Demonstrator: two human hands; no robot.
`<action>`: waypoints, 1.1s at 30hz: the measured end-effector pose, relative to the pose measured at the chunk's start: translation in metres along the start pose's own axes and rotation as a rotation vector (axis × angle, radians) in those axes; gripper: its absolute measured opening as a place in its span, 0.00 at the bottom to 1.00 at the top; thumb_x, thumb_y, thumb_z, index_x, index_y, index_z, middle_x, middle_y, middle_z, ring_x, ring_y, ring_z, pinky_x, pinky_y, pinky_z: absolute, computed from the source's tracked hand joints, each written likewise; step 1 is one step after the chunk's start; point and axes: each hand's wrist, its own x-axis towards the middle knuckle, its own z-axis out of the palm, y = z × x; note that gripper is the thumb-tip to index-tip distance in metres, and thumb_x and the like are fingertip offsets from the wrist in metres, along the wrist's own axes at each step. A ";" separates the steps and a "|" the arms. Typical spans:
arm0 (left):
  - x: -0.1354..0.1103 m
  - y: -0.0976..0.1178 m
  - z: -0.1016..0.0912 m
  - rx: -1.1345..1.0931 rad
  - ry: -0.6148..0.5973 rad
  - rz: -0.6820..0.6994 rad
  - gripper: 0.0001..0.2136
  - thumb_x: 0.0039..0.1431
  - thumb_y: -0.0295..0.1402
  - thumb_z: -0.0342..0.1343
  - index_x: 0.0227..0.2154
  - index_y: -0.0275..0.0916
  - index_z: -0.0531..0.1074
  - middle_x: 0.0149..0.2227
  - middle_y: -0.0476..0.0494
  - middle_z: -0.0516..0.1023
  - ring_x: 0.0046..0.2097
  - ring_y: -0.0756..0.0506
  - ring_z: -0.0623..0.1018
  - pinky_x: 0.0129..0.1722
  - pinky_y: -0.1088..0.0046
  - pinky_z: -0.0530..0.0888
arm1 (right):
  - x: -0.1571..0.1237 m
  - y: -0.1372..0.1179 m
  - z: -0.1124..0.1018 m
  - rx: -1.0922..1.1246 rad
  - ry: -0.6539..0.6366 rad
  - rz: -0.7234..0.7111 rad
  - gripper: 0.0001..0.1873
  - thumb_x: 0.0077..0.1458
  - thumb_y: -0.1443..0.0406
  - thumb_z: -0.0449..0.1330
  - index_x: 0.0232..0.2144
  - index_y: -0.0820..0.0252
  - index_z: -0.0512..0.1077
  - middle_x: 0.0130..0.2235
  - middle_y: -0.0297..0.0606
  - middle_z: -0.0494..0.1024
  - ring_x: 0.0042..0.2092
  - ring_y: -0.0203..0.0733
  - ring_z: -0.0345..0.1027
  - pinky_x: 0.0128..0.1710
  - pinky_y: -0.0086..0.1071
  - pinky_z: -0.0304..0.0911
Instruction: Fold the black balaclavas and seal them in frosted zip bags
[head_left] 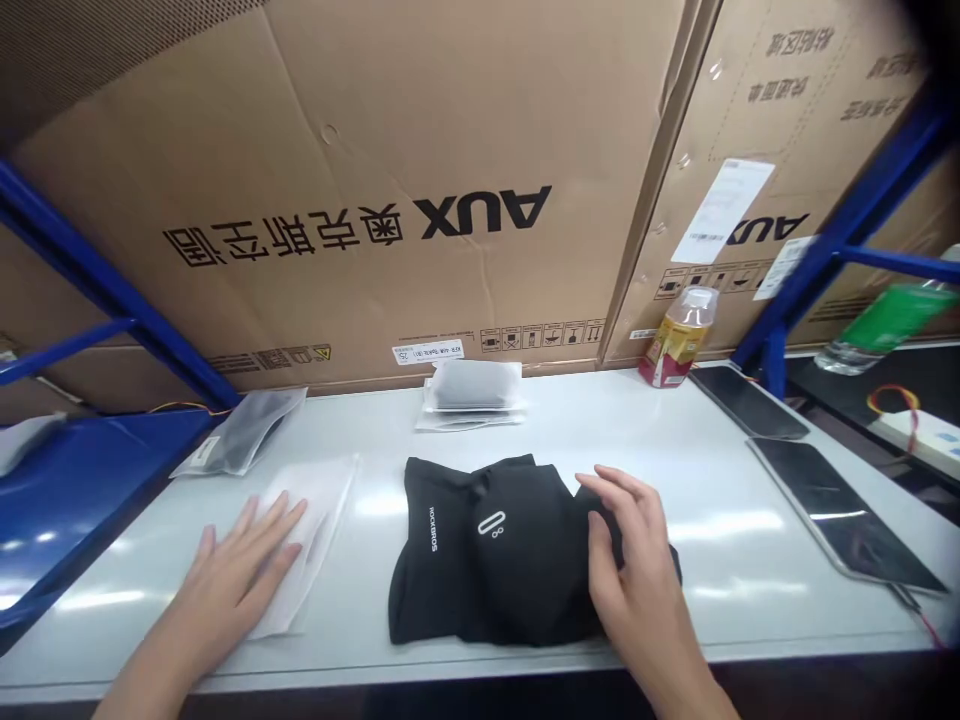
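A black fabric garment point(450, 570) with white "ROCKBROS" lettering and a small white logo lies partly folded on the white tabletop, in the middle. My right hand point(634, 560) is at its right end, thumb and fingers apart; whether the fingertips touch the cloth I cannot tell. To the left, my left hand point(244, 580) rests flat with spread fingers on a frosted white plastic bag point(319, 510). That bag lies flat, and my palm hides part of it.
Behind stand big cardboard boxes point(360, 150). Before them lie a stack of packaged pouches point(472, 395) and a bagged dark item point(244, 430). At right are a drink bottle point(679, 338), a dark phone point(750, 402) and a tablet-like device point(847, 515) with a cable. Blue posts point(112, 290) flank the table.
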 end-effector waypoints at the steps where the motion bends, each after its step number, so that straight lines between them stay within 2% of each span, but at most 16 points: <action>1: 0.002 0.005 -0.007 0.011 0.050 0.042 0.21 0.74 0.43 0.45 0.62 0.48 0.73 0.70 0.42 0.69 0.74 0.27 0.58 0.69 0.30 0.52 | -0.002 -0.002 -0.001 -0.115 -0.051 -0.121 0.17 0.69 0.59 0.56 0.58 0.45 0.72 0.64 0.46 0.69 0.66 0.59 0.62 0.63 0.58 0.61; 4: 0.003 0.044 -0.028 -0.082 0.286 0.194 0.16 0.71 0.38 0.52 0.57 0.48 0.75 0.65 0.41 0.75 0.69 0.30 0.69 0.70 0.38 0.60 | -0.004 -0.011 -0.002 -0.295 -0.391 -0.355 0.32 0.57 0.60 0.68 0.63 0.44 0.69 0.67 0.43 0.69 0.68 0.67 0.58 0.64 0.62 0.60; 6: -0.004 0.086 -0.034 -0.208 0.370 0.276 0.15 0.69 0.33 0.55 0.56 0.51 0.75 0.57 0.44 0.80 0.60 0.37 0.78 0.67 0.49 0.68 | 0.001 -0.018 -0.002 -0.320 -0.535 -0.358 0.36 0.53 0.66 0.69 0.64 0.46 0.69 0.65 0.43 0.73 0.64 0.68 0.63 0.60 0.60 0.64; 9: -0.017 0.154 -0.032 -0.344 0.228 0.357 0.14 0.69 0.32 0.58 0.54 0.55 0.75 0.50 0.47 0.83 0.54 0.40 0.81 0.56 0.60 0.78 | 0.012 -0.031 -0.003 -0.117 -0.480 -0.178 0.21 0.61 0.69 0.60 0.56 0.49 0.74 0.54 0.41 0.80 0.53 0.56 0.74 0.52 0.48 0.71; 11: -0.021 0.191 -0.027 -0.432 0.085 0.357 0.23 0.68 0.37 0.61 0.64 0.55 0.68 0.58 0.44 0.80 0.58 0.38 0.80 0.55 0.61 0.79 | 0.015 -0.042 -0.004 0.141 -0.362 -0.002 0.14 0.68 0.62 0.57 0.53 0.50 0.75 0.49 0.40 0.81 0.49 0.51 0.76 0.48 0.41 0.73; 14: -0.016 0.222 -0.021 -0.586 0.003 0.330 0.41 0.64 0.38 0.64 0.75 0.50 0.49 0.70 0.38 0.67 0.67 0.34 0.72 0.61 0.56 0.77 | 0.008 -0.052 0.002 0.514 -0.255 0.196 0.18 0.68 0.51 0.58 0.54 0.51 0.75 0.46 0.41 0.81 0.48 0.52 0.77 0.49 0.41 0.74; 15: -0.013 0.226 -0.020 -0.637 0.014 0.327 0.40 0.65 0.35 0.62 0.75 0.50 0.49 0.70 0.38 0.67 0.68 0.35 0.71 0.62 0.56 0.76 | 0.004 -0.051 0.004 0.614 -0.259 0.248 0.20 0.68 0.49 0.59 0.54 0.52 0.74 0.46 0.41 0.81 0.48 0.52 0.77 0.48 0.41 0.75; 17: -0.007 0.223 -0.021 -0.708 0.072 0.316 0.30 0.67 0.27 0.55 0.70 0.53 0.59 0.65 0.40 0.72 0.65 0.38 0.74 0.61 0.60 0.77 | -0.003 -0.042 0.008 0.752 -0.240 0.369 0.20 0.65 0.48 0.61 0.52 0.51 0.73 0.46 0.41 0.80 0.45 0.50 0.77 0.42 0.40 0.76; 19: -0.004 0.210 -0.023 -0.737 0.168 0.288 0.21 0.68 0.25 0.51 0.59 0.53 0.72 0.58 0.42 0.75 0.61 0.40 0.77 0.59 0.61 0.77 | -0.008 -0.026 0.006 0.775 -0.129 0.480 0.21 0.62 0.50 0.65 0.52 0.49 0.69 0.46 0.37 0.78 0.41 0.45 0.76 0.35 0.35 0.75; 21: -0.003 0.196 -0.025 -0.756 0.234 0.238 0.14 0.69 0.26 0.51 0.48 0.50 0.77 0.55 0.42 0.76 0.60 0.39 0.77 0.60 0.59 0.76 | -0.011 -0.009 -0.004 0.685 0.026 0.512 0.24 0.61 0.52 0.68 0.54 0.47 0.65 0.43 0.34 0.74 0.36 0.41 0.74 0.30 0.33 0.74; 24: -0.006 0.183 -0.023 -0.815 0.121 0.177 0.06 0.66 0.30 0.54 0.39 0.46 0.75 0.57 0.38 0.76 0.62 0.35 0.75 0.59 0.55 0.77 | -0.014 0.002 -0.020 0.371 0.129 0.362 0.22 0.64 0.52 0.64 0.55 0.48 0.66 0.43 0.36 0.72 0.36 0.43 0.73 0.30 0.35 0.74; 26: -0.008 0.180 -0.019 -0.845 -0.045 0.151 0.04 0.66 0.32 0.54 0.37 0.45 0.73 0.60 0.35 0.74 0.63 0.34 0.75 0.57 0.55 0.78 | -0.014 0.000 -0.021 0.121 0.066 0.134 0.17 0.66 0.53 0.60 0.54 0.49 0.71 0.50 0.43 0.73 0.48 0.50 0.73 0.43 0.42 0.75; 29: -0.012 0.176 -0.013 -0.840 -0.210 0.196 0.05 0.68 0.39 0.58 0.38 0.45 0.71 0.67 0.34 0.68 0.68 0.33 0.71 0.60 0.53 0.77 | -0.007 -0.007 -0.004 -0.200 -0.104 -0.154 0.24 0.66 0.54 0.61 0.62 0.45 0.69 0.65 0.46 0.68 0.63 0.61 0.63 0.61 0.58 0.65; 31: -0.014 0.166 -0.013 -0.835 -0.217 0.266 0.21 0.61 0.56 0.63 0.45 0.46 0.70 0.71 0.32 0.62 0.71 0.30 0.67 0.63 0.50 0.74 | 0.003 -0.005 0.010 -0.386 -0.147 -0.177 0.31 0.65 0.53 0.62 0.67 0.46 0.65 0.70 0.49 0.61 0.64 0.67 0.62 0.59 0.64 0.64; 32: -0.015 0.159 -0.014 -0.830 -0.195 0.286 0.30 0.55 0.66 0.60 0.47 0.46 0.69 0.71 0.31 0.60 0.71 0.29 0.66 0.63 0.48 0.73 | 0.009 -0.002 0.014 -0.460 -0.162 -0.166 0.31 0.64 0.52 0.63 0.66 0.49 0.66 0.71 0.51 0.60 0.62 0.69 0.63 0.55 0.65 0.67; 33: -0.017 0.152 -0.016 -0.789 -0.150 0.266 0.36 0.53 0.74 0.50 0.45 0.45 0.69 0.71 0.30 0.61 0.70 0.29 0.67 0.63 0.49 0.74 | 0.015 0.002 0.015 -0.517 -0.181 -0.160 0.27 0.63 0.52 0.64 0.61 0.51 0.71 0.71 0.52 0.61 0.60 0.71 0.64 0.51 0.65 0.68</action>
